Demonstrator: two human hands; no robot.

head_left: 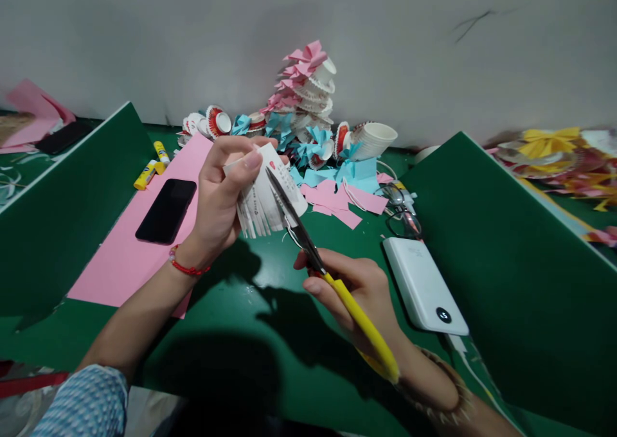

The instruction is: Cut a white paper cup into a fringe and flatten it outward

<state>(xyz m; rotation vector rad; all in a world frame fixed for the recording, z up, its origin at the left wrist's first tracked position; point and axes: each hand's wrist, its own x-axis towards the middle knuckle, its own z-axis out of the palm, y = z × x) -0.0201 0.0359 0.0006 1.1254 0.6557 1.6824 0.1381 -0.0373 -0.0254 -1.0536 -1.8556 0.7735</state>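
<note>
My left hand [224,186] grips a white paper cup [263,196] with red and black print, its wall slit into narrow strips on the side toward me. Yellow-handled scissors [308,247] are in my right hand [359,289], fingers around the handles. Their dark blades lie against the cup's wall, pointing up and left, with strips to their left and an uncut stretch to their right. How far the blades are apart is hard to make out.
Cut paper cups with pink and blue folded paper [308,96] pile up by the wall. A phone [166,211] rests on pink paper [110,267], near glue sticks [149,173]. Glasses [403,222] and a white power bank [424,286] lie right. Green partitions [520,250] flank the table.
</note>
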